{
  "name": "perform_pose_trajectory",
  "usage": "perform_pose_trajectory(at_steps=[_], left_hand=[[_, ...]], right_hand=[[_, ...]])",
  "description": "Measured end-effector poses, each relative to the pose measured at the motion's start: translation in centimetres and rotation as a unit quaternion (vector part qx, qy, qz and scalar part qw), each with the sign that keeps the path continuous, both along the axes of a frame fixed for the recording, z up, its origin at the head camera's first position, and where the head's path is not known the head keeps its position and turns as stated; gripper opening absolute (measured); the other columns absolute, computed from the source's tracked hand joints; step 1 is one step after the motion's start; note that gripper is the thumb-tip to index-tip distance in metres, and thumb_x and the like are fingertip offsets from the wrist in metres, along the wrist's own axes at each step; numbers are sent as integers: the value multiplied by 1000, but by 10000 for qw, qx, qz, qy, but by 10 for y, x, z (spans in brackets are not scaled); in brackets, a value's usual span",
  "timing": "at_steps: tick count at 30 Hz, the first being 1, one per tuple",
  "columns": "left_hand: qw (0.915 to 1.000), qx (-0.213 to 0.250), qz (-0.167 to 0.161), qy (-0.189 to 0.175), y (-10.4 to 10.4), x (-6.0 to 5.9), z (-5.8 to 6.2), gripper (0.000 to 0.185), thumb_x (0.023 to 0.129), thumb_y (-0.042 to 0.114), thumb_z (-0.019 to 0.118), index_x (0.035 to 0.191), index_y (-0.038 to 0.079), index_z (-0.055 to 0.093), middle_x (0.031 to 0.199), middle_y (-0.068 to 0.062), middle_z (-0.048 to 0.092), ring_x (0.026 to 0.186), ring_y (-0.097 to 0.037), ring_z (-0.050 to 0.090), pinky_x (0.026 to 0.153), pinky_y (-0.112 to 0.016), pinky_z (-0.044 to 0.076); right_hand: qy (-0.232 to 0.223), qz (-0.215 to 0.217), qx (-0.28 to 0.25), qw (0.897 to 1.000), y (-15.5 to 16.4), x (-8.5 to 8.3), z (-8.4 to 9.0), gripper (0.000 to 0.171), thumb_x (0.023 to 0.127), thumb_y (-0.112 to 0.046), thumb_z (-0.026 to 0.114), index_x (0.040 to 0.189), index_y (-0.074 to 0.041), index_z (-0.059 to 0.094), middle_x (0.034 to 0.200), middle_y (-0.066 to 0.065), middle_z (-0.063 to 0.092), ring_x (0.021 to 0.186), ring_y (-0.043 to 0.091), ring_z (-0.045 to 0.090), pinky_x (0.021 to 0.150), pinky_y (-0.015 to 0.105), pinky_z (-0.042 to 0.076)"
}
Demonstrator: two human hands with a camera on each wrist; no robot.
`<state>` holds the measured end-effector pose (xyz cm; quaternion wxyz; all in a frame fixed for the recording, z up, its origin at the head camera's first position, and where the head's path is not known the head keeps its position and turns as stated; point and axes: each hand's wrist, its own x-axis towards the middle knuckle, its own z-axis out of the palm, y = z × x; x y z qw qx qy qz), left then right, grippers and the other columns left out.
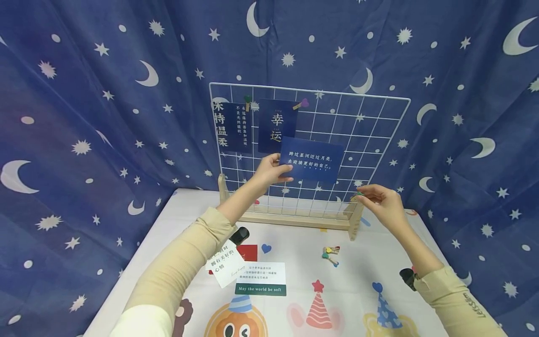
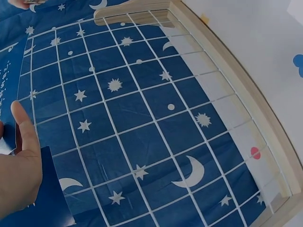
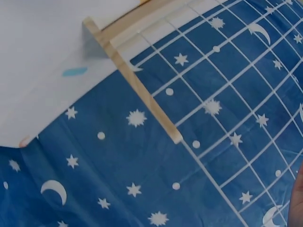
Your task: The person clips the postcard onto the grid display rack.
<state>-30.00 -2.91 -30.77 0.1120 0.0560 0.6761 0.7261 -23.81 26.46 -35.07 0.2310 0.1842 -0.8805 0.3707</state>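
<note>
My left hand pinches a blue postcard with white Chinese writing, by its left edge, in front of a white wire grid. The card overlaps the lower corner of a dark blue card on the grid. Lower and to the right, my right hand pinches a small wooden clothespin with a green top, near the grid's right edge. In the left wrist view the left hand shows at the left. Only a sliver of the right hand enters the right wrist view.
Another blue card hangs at the grid's left; a green clothespin and a purple one sit near the top. The grid stands in a wooden base. Several cards and several clothespins lie on the table.
</note>
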Motion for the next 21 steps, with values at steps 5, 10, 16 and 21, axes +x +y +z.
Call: perform_pose_trajectory(at_steps=[5,10,16,21], left_hand=[[9999,-20,-96,-23,6,-3,7,68,92,2,55,149,2,18,152,-21,26,128,-30,49,82,-27,56],[9998,20,-209,-16,13,-3,12,71,93,3,55,150,3,12,157,-19,12,131,-28,45,87,-28,55],[9996,139,-157,196,19,-7,16,58,93,2,54,145,0,28,147,-20,36,128,-30,48,88,-31,55],[9996,225,-15,141,23,-12,18,59,93,2,55,146,2,28,149,-18,34,127,-28,49,87,-31,55]], right_hand=[[57,-21,-5,10000,4,-3,13,20,84,3,66,103,7,64,94,25,69,76,-25,49,68,-2,43],[164,-101,-44,9998,3,-3,26,19,85,2,65,103,8,63,97,26,68,79,-25,48,71,-4,40],[374,-117,-42,9992,3,-6,40,19,88,-1,63,104,9,63,97,26,67,80,-25,48,73,-5,39],[529,-147,-75,9985,2,-13,50,20,89,-3,62,104,9,64,98,26,67,81,-26,48,75,-5,38]])
